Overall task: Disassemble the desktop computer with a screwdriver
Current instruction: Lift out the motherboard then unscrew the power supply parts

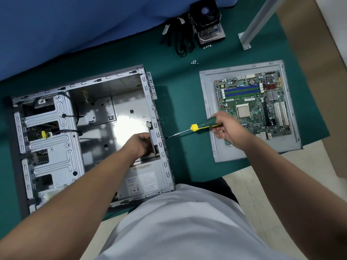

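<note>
Right hand [226,130] grips screwdriver [199,126], tip at the case [93,139] rear wall. Left hand [141,145] inside case, fingers curled on rear-wall part. Case at surface [180,102] left edge.

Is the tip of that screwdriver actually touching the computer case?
Touching: the head view shows the screwdriver shaft meeting the case's rear wall with no gap, held by the right hand.

A green mat [187,102] covers the pale table [266,184], a blue cloth [75,25] behind, a grey metal post [261,19] alongside.
</note>
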The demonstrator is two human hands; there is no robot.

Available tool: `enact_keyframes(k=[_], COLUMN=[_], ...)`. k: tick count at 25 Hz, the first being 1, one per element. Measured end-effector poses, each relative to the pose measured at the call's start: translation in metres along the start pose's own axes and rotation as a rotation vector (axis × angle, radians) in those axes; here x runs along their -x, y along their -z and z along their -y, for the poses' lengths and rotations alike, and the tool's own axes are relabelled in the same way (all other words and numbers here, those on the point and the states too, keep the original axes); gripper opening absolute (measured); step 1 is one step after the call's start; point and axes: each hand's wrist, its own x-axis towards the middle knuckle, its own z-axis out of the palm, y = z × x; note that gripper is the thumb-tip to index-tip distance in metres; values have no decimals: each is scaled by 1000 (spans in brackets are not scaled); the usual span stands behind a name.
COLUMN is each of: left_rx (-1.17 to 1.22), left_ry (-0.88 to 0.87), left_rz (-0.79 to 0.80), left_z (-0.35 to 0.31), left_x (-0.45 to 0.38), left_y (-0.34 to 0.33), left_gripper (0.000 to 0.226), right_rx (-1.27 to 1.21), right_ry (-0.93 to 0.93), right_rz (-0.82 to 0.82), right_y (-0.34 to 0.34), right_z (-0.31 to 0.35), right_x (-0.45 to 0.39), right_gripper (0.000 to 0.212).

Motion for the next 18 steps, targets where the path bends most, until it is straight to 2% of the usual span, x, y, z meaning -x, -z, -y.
enact_keyframes(k=[1, 3, 4, 6, 7, 9, 11, 12, 13, 15, 16, 17, 18], left_rx=[-3, -10, -28, -69, -90, -138, -238, -275, -264, -259, -264, -235, -187], left_ry=[4, 11, 9, -29, -44, -59, -72, -85, -71, -58, -66, -62, -32], left_rz=[-12, -20, -22, -4, 8, 16, 35, 46, 42, 54, 54, 36, 18], left_z=[0, -1, -2, -2, -2, -2, -2, -3, -3, -5, -6, -8, -7], left_x=[1, 2, 4, 7, 7, 8, 10, 13, 15, 16, 17, 17, 14], left_y=[0, 1, 0, 1, 0, -1, -4, -4, -4, -4, -5, -7, -6], left_gripper=[77, 77, 77, 79, 79, 78, 73, 72, 72, 65, 55, 52, 57], right_rx=[-6, 110, 139, -42, -120, -134, 61, 131, 92, -105, -134, -135, -52], right_ry=[-12, 58, 102, 61, 11, 12, 89, 132, 129, 83, 58, 53, 54], right_rz=[38, 10, -22, 8, 19, 76, 46, 9, 13, 75, 92, 125, 117], right_y=[1, 2, 2, -1, -2, -1, 4, 5, 5, 4, 5, 5, 6], right_z=[-2, -4, -3, 3, 8, 4, -1, -4, -3, 0, 0, -3, -5], right_x=[1, 7, 6, 5, 7, 8, 9, 8, 6, 7, 6, 4, 5], right_gripper=[35, 62, 59, 31, 26, 30, 59, 58, 44, 20, 18, 28, 46])
